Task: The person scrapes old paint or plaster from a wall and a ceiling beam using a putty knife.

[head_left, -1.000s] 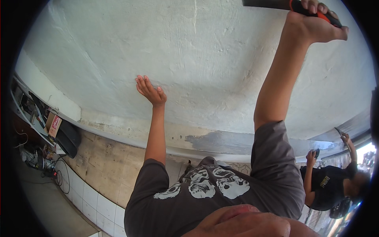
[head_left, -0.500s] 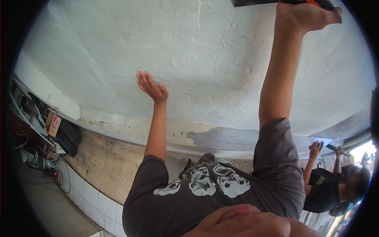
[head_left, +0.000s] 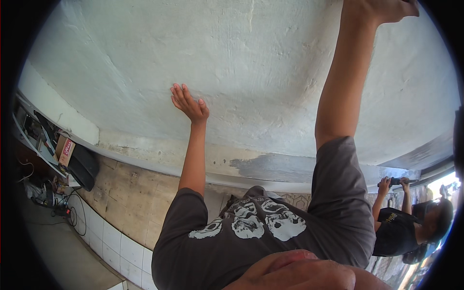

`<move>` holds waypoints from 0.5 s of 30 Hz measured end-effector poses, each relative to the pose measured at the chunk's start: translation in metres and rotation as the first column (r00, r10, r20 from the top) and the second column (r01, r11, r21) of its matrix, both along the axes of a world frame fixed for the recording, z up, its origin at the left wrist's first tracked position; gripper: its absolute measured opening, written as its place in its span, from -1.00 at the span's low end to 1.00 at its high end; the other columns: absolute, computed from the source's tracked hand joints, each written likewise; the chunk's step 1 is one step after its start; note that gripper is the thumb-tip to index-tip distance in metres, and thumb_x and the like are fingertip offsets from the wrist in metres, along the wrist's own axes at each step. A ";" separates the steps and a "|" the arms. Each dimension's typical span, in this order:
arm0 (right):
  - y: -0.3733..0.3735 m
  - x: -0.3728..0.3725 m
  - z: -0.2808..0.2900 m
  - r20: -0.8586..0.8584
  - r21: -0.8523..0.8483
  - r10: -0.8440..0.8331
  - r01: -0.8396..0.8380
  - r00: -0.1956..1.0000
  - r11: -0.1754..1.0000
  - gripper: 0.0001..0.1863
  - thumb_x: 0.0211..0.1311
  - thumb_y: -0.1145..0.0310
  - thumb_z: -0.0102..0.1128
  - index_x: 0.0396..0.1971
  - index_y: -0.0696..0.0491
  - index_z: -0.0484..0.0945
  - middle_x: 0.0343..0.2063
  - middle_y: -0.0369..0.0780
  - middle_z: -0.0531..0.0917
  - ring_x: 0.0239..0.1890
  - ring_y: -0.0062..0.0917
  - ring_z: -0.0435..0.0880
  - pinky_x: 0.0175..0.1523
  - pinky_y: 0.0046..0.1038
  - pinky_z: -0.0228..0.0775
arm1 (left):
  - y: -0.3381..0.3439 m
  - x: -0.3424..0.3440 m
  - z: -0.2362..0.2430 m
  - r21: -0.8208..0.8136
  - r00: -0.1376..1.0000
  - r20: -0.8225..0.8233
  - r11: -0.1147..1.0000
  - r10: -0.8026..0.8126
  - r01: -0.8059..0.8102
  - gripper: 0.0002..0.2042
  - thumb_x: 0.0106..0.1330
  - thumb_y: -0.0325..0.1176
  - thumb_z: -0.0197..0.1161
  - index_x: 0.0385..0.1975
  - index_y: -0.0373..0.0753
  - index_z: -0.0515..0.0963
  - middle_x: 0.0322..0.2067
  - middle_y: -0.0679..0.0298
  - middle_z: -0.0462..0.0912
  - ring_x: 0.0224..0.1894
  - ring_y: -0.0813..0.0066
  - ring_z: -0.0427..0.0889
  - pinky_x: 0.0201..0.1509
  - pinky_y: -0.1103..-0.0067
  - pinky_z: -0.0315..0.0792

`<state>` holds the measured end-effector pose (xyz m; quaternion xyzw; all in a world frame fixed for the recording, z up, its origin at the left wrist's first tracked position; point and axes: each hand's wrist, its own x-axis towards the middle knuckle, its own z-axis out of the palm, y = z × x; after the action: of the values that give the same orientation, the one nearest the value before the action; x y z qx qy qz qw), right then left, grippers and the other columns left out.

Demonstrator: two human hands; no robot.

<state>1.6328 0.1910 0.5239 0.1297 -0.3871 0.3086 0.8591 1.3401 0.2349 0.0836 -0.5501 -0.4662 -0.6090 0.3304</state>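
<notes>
My left hand [head_left: 192,104] lies open against a pale, rough plastered wall [head_left: 251,72], its fingers stretched out and holding nothing. High at the upper right, my right hand [head_left: 378,10] is partly cut off by the picture's top edge. Half a second ago that hand gripped a flat-bladed tool with a red and black handle; the tool itself is now out of view, and so are most of the fingers. A darker grey patch [head_left: 270,166] runs along the wall's lower part.
A co-worker [head_left: 401,227] in a dark shirt stands at the right, both hands raised on a dark long tool [head_left: 397,181]. At the left are a cardboard box [head_left: 64,149], a black bin-like thing [head_left: 83,169] and loose cables [head_left: 72,212]. Below lies a worn floor [head_left: 128,198].
My right hand has moved up, taking the flat-bladed tool past the top edge. My left hand has shifted very slightly. The co-worker's hands have come closer together.
</notes>
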 end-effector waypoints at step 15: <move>-0.023 -0.050 -0.003 0.393 0.010 -0.301 0.323 0.869 0.946 -0.56 0.53 -0.09 -0.12 -0.41 -0.04 0.32 -0.64 -0.32 0.37 -0.67 -0.60 0.29 -0.52 -0.47 0.20 | 0.003 -0.007 -0.005 -0.003 0.999 -0.036 1.000 0.005 -0.006 -0.36 0.57 -0.04 -0.27 0.47 -0.42 0.17 0.51 -0.14 0.10 0.57 -0.15 0.01 0.54 0.04 -0.20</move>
<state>1.5828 0.1677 0.5213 -0.0227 -0.5569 0.1960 0.8068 1.3330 0.2379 0.0787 -0.5602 -0.4627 -0.5974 0.3395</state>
